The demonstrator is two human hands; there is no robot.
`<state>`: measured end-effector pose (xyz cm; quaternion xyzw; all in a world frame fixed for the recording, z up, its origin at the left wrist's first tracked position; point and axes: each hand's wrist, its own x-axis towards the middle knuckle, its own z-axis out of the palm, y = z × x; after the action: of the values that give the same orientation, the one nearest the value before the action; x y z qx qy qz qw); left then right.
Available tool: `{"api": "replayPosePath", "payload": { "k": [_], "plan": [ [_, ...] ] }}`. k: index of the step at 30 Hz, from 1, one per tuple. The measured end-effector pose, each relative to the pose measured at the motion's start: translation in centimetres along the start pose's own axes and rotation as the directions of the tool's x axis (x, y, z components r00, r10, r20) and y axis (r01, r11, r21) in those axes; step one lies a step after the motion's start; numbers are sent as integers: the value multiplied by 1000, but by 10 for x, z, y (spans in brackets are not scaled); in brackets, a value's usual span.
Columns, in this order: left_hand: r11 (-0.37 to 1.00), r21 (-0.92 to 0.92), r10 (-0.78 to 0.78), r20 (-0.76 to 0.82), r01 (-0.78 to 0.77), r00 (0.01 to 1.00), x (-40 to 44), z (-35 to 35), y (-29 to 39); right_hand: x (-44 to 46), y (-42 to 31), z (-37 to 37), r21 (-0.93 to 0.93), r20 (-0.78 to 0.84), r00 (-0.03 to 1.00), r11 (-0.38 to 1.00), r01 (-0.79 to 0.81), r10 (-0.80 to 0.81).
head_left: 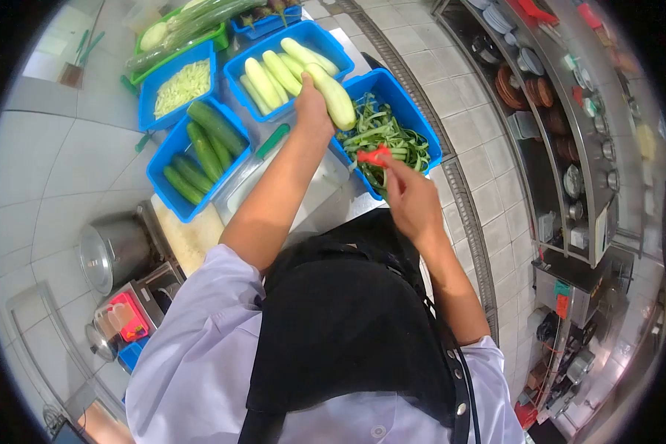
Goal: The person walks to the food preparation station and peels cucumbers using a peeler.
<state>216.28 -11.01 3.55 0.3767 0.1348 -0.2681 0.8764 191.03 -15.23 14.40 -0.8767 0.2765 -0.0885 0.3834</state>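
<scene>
My left hand (315, 111) grips a pale peeled cucumber (331, 98) by its near side, holding it above the edge of a blue basket. In my right hand (413, 198) is a red peeler (375, 156), held just below the cucumber's lower end. Under both lies a heap of green peel strips (392, 135) in the blue peel basket (427, 123). Beside it, a second blue basket (338, 46) holds several peeled cucumbers (277, 72). Unpeeled dark green cucumbers (206, 148) fill another blue basket (188, 215) to the left.
A green-handled knife (273, 140) lies by a translucent tray or board (320, 188). Chopped pale pieces (183, 89) fill a blue basket at the back left, near a green basket (220, 35) of long vegetables. A steel pot (114, 251) stands left; shelves of dishes (529, 89) stand right.
</scene>
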Motion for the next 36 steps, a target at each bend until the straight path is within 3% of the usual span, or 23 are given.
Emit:
{"api": "replayPosePath", "payload": {
  "k": [3, 4, 5, 8, 11, 13, 15, 17, 19, 21, 25, 30, 31, 33, 36],
  "plan": [
    [998, -13, -64, -16, 64, 998, -20, 7, -5, 24, -13, -24, 81, -94, 994, 995, 66, -58],
    [996, -21, -83, -30, 83, 996, -26, 12, -7, 32, -12, -27, 125, -133, 981, 980, 155, -138],
    [997, -17, -81, -35, 80, 996, -30, 14, -11, 37, -9, -25, 131, -130, 982, 979, 154, -137],
    [996, 63, -63, -100, 69, 993, -26, 17, -17, 48, -2, -18, 46, -76, 927, 928, 370, -367],
    [999, 36, -30, -247, 40, 969, -16, 21, -17, 43, 10, -19, -12, -13, 927, 927, 375, -375],
    [979, -200, -35, -298, -27, 954, -11, 25, -13, 34, 29, -19, -12, 55, 923, 924, 383, -382],
    [978, -207, -24, -286, -37, 958, -9, 26, -9, 38, 43, -20, -9, 124, 923, 930, 368, -364],
    [977, -210, -26, -258, -30, 966, -7, 26, -12, 48, 55, -22, 116, -16, 912, 905, 410, -411],
    [976, -217, -38, -302, -30, 952, -20, 37, -13, 66, 38, -39, 135, -15, 909, 899, 416, -418],
    [968, -251, -70, -208, 16, 976, -19, 36, -20, 84, 31, -42, 148, -79, 888, 876, 460, -453],
    [949, -311, -45, -261, -40, 964, -9, 30, -26, 82, 49, -37, 168, 28, 838, 829, 533, -545],
    [893, -439, 9, -201, -99, 979, -27, 26, -17, 74, 92, -52, 271, 166, 825, 829, 488, -540],
    [941, -326, 35, -155, -85, 987, -35, 30, -14, 75, 96, -57, 278, 174, 811, 818, 504, -559],
    [995, -78, 51, -67, -56, 996, -53, 34, -13, 73, 99, -66, 378, 241, 869, 866, 326, -432],
    [999, 29, 34, 19, -35, 999, -89, 45, -13, 77, 88, -81, 396, 251, 887, 877, 272, -389]
  ]
}}
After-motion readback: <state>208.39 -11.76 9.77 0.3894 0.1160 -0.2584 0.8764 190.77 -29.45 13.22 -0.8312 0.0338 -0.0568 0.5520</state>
